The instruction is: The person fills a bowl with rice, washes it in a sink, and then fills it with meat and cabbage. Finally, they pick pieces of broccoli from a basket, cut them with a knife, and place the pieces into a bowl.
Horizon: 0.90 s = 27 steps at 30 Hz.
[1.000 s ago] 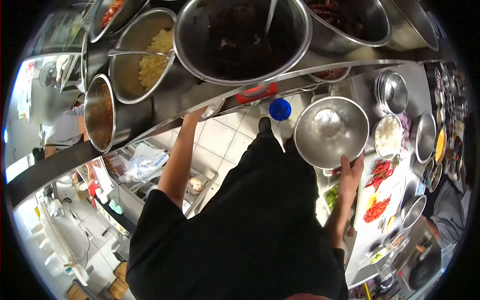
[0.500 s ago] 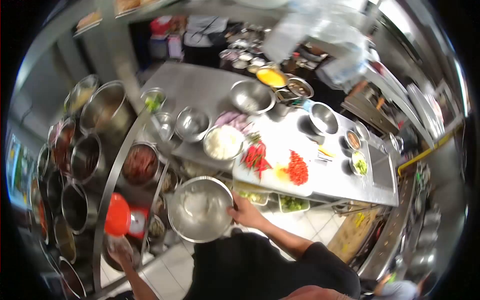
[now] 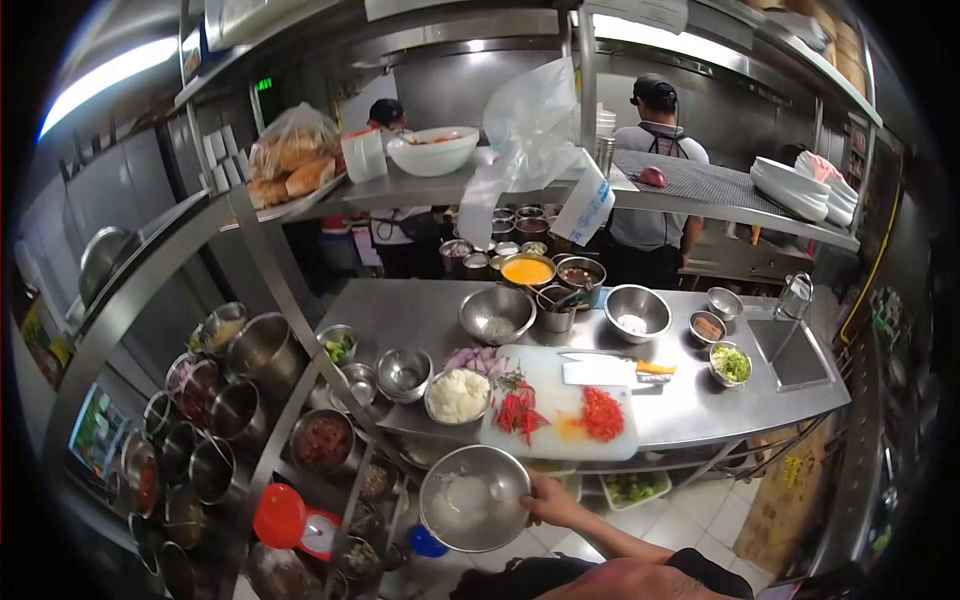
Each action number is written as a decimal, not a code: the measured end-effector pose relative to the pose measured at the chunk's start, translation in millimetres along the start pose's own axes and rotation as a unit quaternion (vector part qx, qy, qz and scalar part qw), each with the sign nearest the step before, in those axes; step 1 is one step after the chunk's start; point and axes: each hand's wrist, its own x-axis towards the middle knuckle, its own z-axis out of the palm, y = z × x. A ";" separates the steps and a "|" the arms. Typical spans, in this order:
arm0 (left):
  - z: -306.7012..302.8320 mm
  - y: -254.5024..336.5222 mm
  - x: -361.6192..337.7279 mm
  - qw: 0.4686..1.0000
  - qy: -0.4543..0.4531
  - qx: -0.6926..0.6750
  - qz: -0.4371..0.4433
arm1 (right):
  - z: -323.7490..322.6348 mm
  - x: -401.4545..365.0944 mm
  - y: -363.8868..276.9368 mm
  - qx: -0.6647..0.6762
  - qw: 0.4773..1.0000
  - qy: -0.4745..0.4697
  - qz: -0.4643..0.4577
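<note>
My right hand (image 3: 548, 502) grips the right rim of a steel mixing bowl (image 3: 505, 515), its fingers closed on the edge. A small amount of white powder (image 3: 466, 497) lies in the bowl, which is held below the front edge of the counter. My left hand is out of view. Just beyond the bowl, a white cutting board (image 3: 560, 447) carries whole red chilies (image 3: 518, 412) and chopped red pieces (image 3: 602, 414). Left of the board stands a bowl of chopped white food (image 3: 458, 396).
A red kitchen scale (image 3: 318, 533) and a metal bowl with white powder (image 3: 278, 574) sit lower left. A knife with an orange handle (image 3: 655, 368) lies behind the board. Overhead runs a shelf (image 3: 400, 190); two people stand beyond the counter.
The view has tilted up, showing the overhead shelf and people. My left hand, earlier at the bowl beside the scale, has left the view. My right hand still holds the mixing bowl.
</note>
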 end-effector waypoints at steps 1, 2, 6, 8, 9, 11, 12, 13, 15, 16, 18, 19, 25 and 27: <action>1.6 5.3 1.7 1.000 0.004 0.012 0.002 | 2.1 0.9 -4.5 0.004 1.000 0.004 -0.008; 1.5 6.5 3.7 1.000 0.007 0.022 0.007 | 3.5 -1.0 -7.7 0.010 1.000 0.016 -0.010; 10.0 2.0 14.0 0.998 0.021 0.057 0.032 | 11.1 2.5 -5.3 0.030 0.999 0.013 -0.011; 14.5 -0.4 21.9 0.996 0.028 0.069 0.049 | 13.9 2.5 -17.7 0.019 1.000 0.011 0.001; 19.0 -4.0 25.7 0.995 0.032 0.074 0.057 | 16.1 2.1 -22.3 0.003 1.000 0.010 0.016; 32.2 -16.8 33.7 0.994 0.032 0.076 0.074 | 22.6 5.4 -23.5 0.006 1.000 0.008 0.003; 39.5 -28.5 38.2 0.993 0.030 0.079 0.085 | 25.8 9.8 -17.3 0.008 1.000 0.003 -0.003; 43.8 -35.0 40.2 0.992 0.024 0.084 0.095 | 28.9 13.1 -10.6 0.009 1.000 0.000 -0.009; 54.5 -54.8 49.3 0.988 0.015 0.091 0.128 | 31.0 12.4 -16.5 -0.019 1.000 -0.006 0.002; 50.1 -60.1 49.9 0.983 0.014 0.094 0.160 | 32.2 12.8 -18.9 -0.043 0.999 -0.012 -0.003; 35.0 -59.1 66.5 0.840 0.064 0.206 0.498 | 39.9 16.0 -11.4 -0.019 0.999 0.024 -0.037; 26.3 -41.6 44.8 0.858 -0.056 0.415 0.296 | 39.6 14.9 -17.8 0.019 1.000 0.005 -0.016; -4.6 -44.3 26.7 0.980 0.034 0.075 0.184 | 41.7 2.7 -38.5 0.028 1.000 0.001 -0.001; -18.2 -11.7 0.0 0.971 0.066 0.182 0.140 | 44.6 4.2 -31.7 0.076 0.997 -0.010 0.016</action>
